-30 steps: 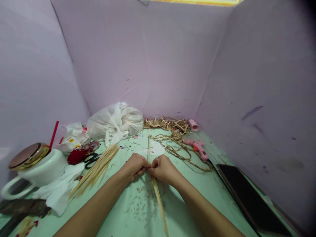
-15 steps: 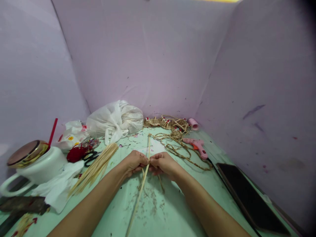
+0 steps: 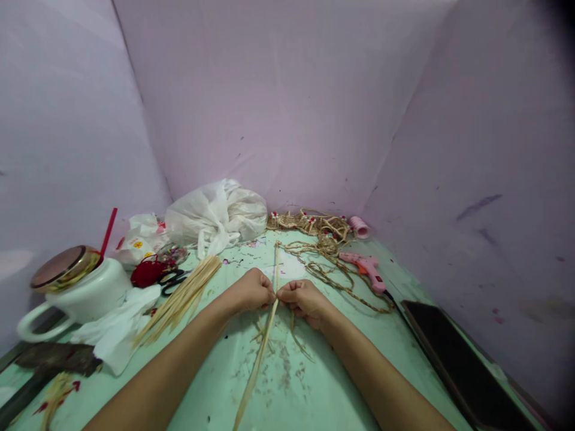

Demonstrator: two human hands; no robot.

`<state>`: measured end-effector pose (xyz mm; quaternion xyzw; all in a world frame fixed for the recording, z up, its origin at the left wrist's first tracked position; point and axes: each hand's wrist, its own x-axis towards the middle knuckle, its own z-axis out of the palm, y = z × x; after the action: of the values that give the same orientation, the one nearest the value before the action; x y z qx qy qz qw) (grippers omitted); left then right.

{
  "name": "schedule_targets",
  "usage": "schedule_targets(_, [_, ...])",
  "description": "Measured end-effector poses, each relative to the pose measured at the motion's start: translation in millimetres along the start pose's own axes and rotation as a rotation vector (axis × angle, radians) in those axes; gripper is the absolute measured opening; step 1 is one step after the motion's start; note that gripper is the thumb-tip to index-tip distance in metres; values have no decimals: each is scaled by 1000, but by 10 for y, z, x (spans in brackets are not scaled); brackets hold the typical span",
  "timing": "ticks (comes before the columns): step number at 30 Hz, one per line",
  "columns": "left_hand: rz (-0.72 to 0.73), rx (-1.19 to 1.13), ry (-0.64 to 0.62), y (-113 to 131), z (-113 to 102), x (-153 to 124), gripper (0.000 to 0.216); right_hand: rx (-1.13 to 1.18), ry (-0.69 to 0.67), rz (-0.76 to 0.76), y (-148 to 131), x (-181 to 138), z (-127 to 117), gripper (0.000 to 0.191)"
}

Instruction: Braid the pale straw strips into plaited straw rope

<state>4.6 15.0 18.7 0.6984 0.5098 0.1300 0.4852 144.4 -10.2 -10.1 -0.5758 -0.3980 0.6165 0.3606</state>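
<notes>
A long pale fibre strip point(image 3: 259, 366) runs from the near edge of the table up between my hands. Beyond them it continues as a thin cord point(image 3: 277, 263) toward the back. My left hand point(image 3: 252, 291) pinches the strip from the left, its fingers curled. From the right, my right hand point(image 3: 302, 299) pinches it at nearly the same spot, the fingertips almost meeting. Short loose fibre ends point(image 3: 298, 341) hang below the right hand, and a few more show under the left. The exact grip at the fingertips is too small to make out.
Left of my arms lie a bundle of pale strips point(image 3: 182, 299), black scissors point(image 3: 173, 281), a white mug point(image 3: 92, 296) and a hammer point(image 3: 58, 357). A plastic bag point(image 3: 218, 215) sits behind. To the right are braided cord point(image 3: 341, 287), a pink glue gun point(image 3: 369, 268) and a dark tablet-like slab point(image 3: 458, 365).
The view has shifted slightly, so most things appear farther right. My hands still pinch the strip, and the right-hand fingers have moved a little, with the loose ends beneath lying differently.
</notes>
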Motion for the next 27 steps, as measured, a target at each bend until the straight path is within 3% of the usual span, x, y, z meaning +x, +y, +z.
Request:
schedule_targets(4, [-57,22,-51,-35,-145,-27,9,25,-10,9,-11,-11,-16,1])
schedule_targets(8, [-89,59,-100,-47,-430,-75,17,32,-12,0,1,-5,-23,3])
schedule_targets(10, [-89,100,11,-59,-620,-108,19,29,-8,-7,8,-3,-18,5])
schedule_targets(14, [-135,333,354,-151,-999,-204,14,17,13,8,15,-11,-10,9])
schedule_targets(16, [-171,480,391,-235,-1113,-233,13,15,12,7,16,-14,-12,10])
schedule_targets(22, [-258,716,463,-477,-1047,-95,15,-5,3,12,23,-6,-10,11])
schedule_targets(27, [-298,752,559,-567,-971,44,21,-9,-8,6,41,18,-6,12])
